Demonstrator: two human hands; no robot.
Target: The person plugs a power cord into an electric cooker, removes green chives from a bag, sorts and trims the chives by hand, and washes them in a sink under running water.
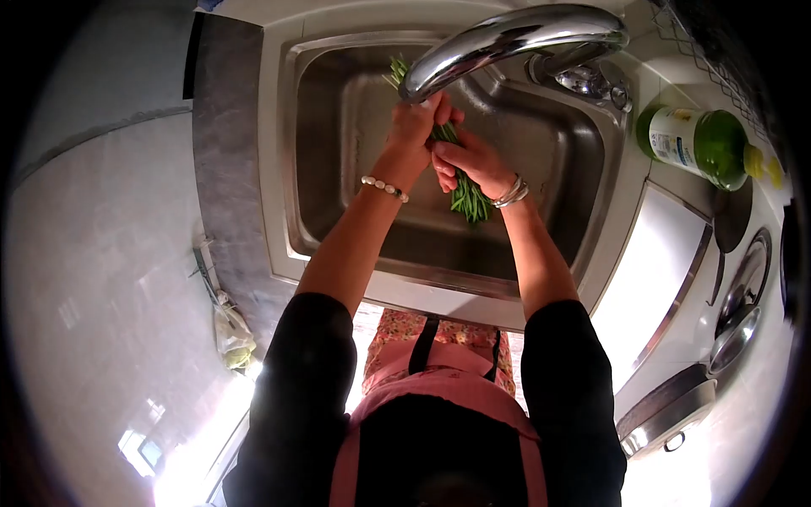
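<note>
Over the steel sink (355,127), both hands are closed around one bunch of long, thin green stalks, which look like chives (470,199). My left hand (412,133) grips the upper part, just under the spout of the chrome faucet (515,40). Lower down, my right hand (475,159) wraps the middle of the bunch, close beside the left. Leafy ends stick out past the spout at the top and below my right hand. The fingers and spout hide part of the bunch. Whether water is running I cannot tell.
A green bottle (718,150) with a yellow cap lies to the right of the sink. Farther right are a pan (667,414), a metal lid (733,342) and a dark ladle (730,221). A plastic bag (232,334) hangs at the left.
</note>
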